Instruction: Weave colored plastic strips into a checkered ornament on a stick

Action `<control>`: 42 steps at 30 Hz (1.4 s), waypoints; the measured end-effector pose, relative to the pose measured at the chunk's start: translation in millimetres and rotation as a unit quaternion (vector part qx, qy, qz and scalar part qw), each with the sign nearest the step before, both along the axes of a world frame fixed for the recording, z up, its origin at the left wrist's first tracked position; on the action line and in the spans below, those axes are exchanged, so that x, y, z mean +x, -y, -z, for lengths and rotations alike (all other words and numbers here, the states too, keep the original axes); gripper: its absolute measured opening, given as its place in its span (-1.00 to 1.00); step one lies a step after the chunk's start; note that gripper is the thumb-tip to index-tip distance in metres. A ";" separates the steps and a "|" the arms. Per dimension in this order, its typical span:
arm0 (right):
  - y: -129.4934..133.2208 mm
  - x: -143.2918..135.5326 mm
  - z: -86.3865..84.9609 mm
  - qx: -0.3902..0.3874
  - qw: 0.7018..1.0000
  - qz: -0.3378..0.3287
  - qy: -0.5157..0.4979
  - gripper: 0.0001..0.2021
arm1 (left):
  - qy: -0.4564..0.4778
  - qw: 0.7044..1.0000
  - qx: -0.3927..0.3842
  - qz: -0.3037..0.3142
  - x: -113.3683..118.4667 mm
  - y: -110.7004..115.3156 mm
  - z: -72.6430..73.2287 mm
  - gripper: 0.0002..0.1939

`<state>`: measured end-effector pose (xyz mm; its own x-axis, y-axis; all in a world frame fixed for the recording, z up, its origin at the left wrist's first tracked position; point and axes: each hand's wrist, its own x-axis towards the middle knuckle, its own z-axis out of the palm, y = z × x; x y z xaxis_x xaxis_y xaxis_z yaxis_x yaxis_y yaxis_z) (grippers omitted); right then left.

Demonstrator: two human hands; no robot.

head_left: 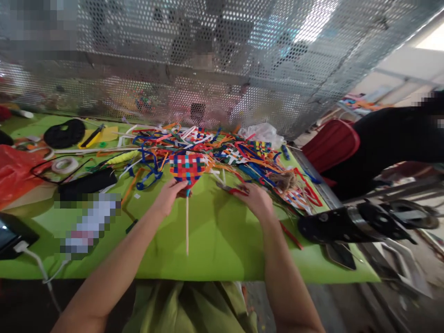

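Between the fingers and thumb of my left hand [173, 194] is a small woven fan [187, 166], a checked weave of red, orange, blue and white strips. Its pale thin stick [187, 229] points toward me over the green tabletop. On the right, my right hand [255, 199] is closed round the red handles of a pair of scissors [229, 188], whose blades point left toward the fan. Just beyond both hands lies a heap of loose coloured strips [173, 138]. Another woven piece [233, 155] in blue and white lies among them.
At the left are a tape roll [64, 164], glasses [41, 172], a yellow cutter knife [92, 137], a black pouch [86, 182] and a red plastic bag [21, 173]. A black cylindrical object [326, 225] and phone [341, 255] lie right. Perforated metal sheeting [208, 60] stands behind; a person in black [385, 143] is at right.
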<state>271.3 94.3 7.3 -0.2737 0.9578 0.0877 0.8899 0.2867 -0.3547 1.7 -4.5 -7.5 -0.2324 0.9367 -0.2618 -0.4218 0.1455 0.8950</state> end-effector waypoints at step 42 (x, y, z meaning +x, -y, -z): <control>90.3 -86.3 14.0 -0.301 0.855 -0.128 -0.402 -0.69 | 0.013 0.997 0.074 0.004 19.0 -5.9 1.1 -0.64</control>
<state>185.0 4.0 -6.6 -0.5643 0.8131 -0.1429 0.2251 -0.0149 -0.9742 20.7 1.4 -8.7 -0.2207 0.9672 -0.1254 -0.4440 0.0148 0.8959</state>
